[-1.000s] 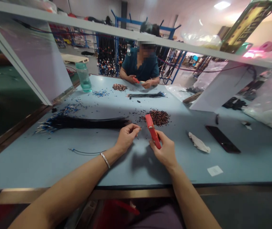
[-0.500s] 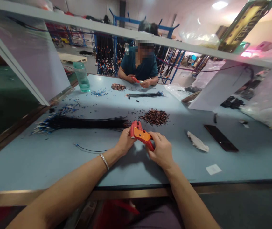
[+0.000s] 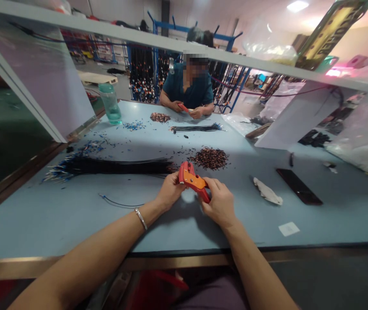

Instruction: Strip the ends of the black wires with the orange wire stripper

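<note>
My right hand [image 3: 218, 200] is wrapped round the handles of a red and orange wire tool [image 3: 193, 180]. At the tool's red head, my left hand [image 3: 171, 189] is closed with its fingertips against the jaws. A thin black wire [image 3: 122, 203] with a blue end runs from the left along the table and passes behind my left wrist; its other end is hidden by my hand. Behind my hands lies a long bundle of black wires [image 3: 122, 166] with blue and white ends at the left. A pile of small copper and black pieces [image 3: 210, 158] sits just beyond the tool.
Across the table [image 3: 255, 232] a person [image 3: 187, 88] holds a red tool near a smaller wire bundle [image 3: 198, 128]. A green bottle [image 3: 111, 105] stands back left. A dark phone [image 3: 299, 186], a crumpled white scrap [image 3: 267, 191] and a white square [image 3: 289, 229] lie right.
The tool has shifted slightly to the right and tilted a little in my hands. The end of the black wire near my wrist has moved slightly.
</note>
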Available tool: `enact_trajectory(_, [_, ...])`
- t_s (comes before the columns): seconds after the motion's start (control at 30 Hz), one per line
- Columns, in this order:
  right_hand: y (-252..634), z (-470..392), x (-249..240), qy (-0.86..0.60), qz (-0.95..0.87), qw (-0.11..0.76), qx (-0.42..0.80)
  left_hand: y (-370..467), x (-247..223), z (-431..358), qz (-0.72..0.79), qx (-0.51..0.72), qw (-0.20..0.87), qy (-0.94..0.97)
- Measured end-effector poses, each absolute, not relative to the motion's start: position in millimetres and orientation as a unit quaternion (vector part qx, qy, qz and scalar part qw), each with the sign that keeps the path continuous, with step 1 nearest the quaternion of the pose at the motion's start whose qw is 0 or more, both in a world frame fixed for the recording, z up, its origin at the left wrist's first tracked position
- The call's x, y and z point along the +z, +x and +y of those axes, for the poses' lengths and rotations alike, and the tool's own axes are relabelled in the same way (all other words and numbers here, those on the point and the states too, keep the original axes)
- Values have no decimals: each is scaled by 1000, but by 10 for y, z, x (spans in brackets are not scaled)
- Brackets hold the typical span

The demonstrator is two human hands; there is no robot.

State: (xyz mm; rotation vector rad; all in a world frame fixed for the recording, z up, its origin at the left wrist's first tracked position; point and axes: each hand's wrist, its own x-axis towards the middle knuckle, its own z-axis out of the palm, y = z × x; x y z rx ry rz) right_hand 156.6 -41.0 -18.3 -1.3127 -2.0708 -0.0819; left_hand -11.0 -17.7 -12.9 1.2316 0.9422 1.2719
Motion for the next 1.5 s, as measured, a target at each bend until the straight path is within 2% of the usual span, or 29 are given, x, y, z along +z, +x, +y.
enact_trajectory(0.33, [1571,-411,-183,-504,-800,324,-29,-124,-141,-167,395,533,514,543])
enact_trajectory(1.1, [1563,-441,-209,-531,-791,293,-79,-96,-128,-188,389,527,552,516])
enact_trajectory(1.5, [1572,-419,-223,-540,-788,294,-37,-66,-115,-172,384,519,592,483])
